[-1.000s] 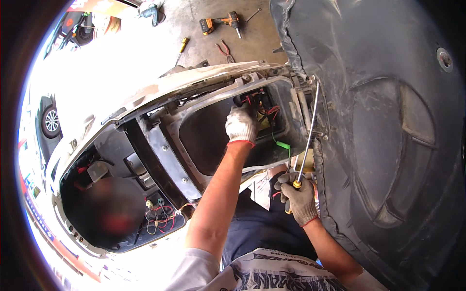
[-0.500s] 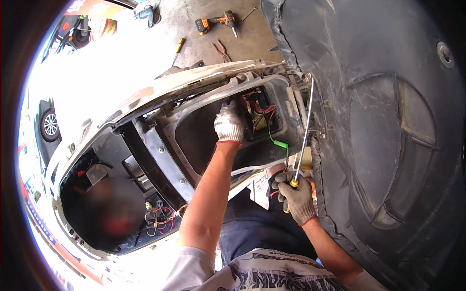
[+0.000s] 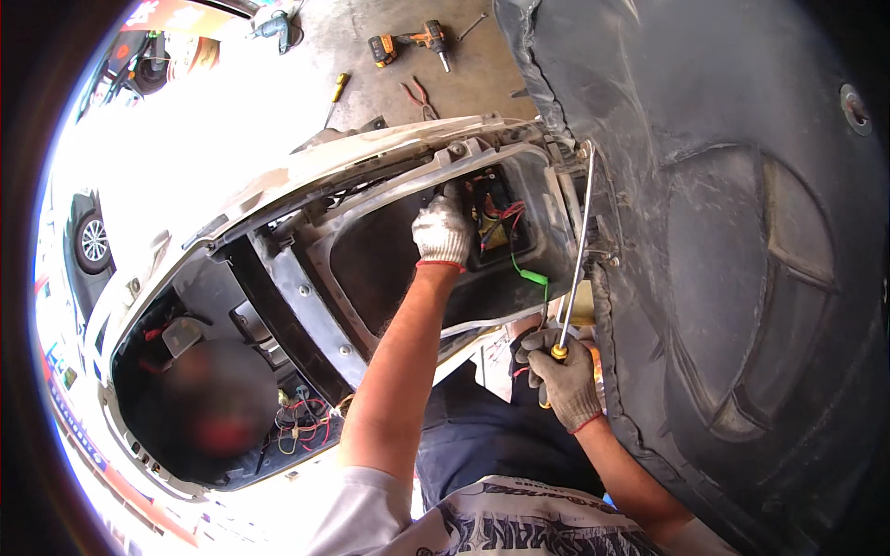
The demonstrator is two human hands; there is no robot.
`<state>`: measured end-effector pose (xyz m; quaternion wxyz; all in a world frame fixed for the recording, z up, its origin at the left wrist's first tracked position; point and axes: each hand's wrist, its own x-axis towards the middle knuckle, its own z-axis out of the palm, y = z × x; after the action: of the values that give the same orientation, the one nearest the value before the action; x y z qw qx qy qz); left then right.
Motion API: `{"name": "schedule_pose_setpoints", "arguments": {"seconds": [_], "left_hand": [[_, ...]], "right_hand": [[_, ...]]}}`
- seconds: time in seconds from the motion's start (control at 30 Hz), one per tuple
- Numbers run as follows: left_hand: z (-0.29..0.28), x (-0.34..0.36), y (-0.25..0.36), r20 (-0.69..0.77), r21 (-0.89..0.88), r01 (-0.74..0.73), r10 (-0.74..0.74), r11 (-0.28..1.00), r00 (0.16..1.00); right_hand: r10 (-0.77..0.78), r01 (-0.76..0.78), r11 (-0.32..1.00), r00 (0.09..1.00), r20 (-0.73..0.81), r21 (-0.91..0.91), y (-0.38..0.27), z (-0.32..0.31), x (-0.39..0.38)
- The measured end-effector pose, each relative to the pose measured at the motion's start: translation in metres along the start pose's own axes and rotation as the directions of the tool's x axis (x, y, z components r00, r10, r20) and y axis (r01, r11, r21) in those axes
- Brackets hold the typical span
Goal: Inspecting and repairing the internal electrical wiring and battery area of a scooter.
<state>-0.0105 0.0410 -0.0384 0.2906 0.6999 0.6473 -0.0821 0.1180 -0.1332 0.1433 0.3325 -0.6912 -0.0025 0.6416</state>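
Observation:
In the open compartment of a pale vehicle body point(image 3: 306, 176), my left hand point(image 3: 438, 227), in a white knit glove, is closed on a dark object I cannot make out, beside a black box point(image 3: 501, 232) with red wires and a yellow part. A green connector point(image 3: 532, 276) hangs on a lead below the box. Lower right, my right hand point(image 3: 570, 380), in a grey glove, grips a yellow-handled screwdriver point(image 3: 559, 353), whose long metal shaft points up beside the compartment's right edge.
A large black panel point(image 3: 714, 222) stands at the right. The left compartment holds coloured wires point(image 3: 301, 426) and a blurred area. On the floor beyond the body lie an orange-black drill point(image 3: 408, 44), red pliers point(image 3: 417, 97), another screwdriver point(image 3: 337, 93) and a blue tool point(image 3: 275, 31). A car wheel point(image 3: 93, 243) shows far left.
My left hand has shifted slightly left inside the compartment, uncovering more of the box's wiring. My right hand keeps its grip on the screwdriver. The whole view has drifted a little.

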Motion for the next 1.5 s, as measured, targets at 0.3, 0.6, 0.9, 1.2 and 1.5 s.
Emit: {"name": "schedule_pose_setpoints", "arguments": {"seconds": [0.3, 0.6, 0.9, 1.2, 1.5], "left_hand": [[0.018, -0.003, -0.008, -0.149, 0.319, -0.276, 0.336, 0.907, 0.93], [0.021, -0.003, -0.022, 0.078, 0.317, -0.296, 0.286, 0.901, 0.955], [-0.009, -0.02, -0.001, 0.15, 0.311, -0.459, 0.434, 0.832, 0.889], [-0.006, -0.011, -0.008, 0.149, 0.404, -0.45, 0.429, 0.796, 0.891], [-0.017, -0.026, -0.019, 0.075, 0.252, -0.31, 0.301, 0.917, 0.951]], "right_hand": [[0.005, -0.006, 1.0, 1.0, -0.028, -0.023, 0.0, -0.007, 0.002], [-0.031, 0.031, 0.999, 1.0, -0.003, -0.032, -0.002, -0.004, 0.001], [-0.024, 0.024, 1.0, 1.0, 0.007, -0.021, 0.005, -0.002, -0.002], [-0.051, 0.051, 0.999, 0.998, -0.042, -0.013, -0.006, 0.004, -0.003], [-0.072, 0.072, 0.997, 0.996, -0.06, 0.001, -0.005, 0.003, -0.003]]}}
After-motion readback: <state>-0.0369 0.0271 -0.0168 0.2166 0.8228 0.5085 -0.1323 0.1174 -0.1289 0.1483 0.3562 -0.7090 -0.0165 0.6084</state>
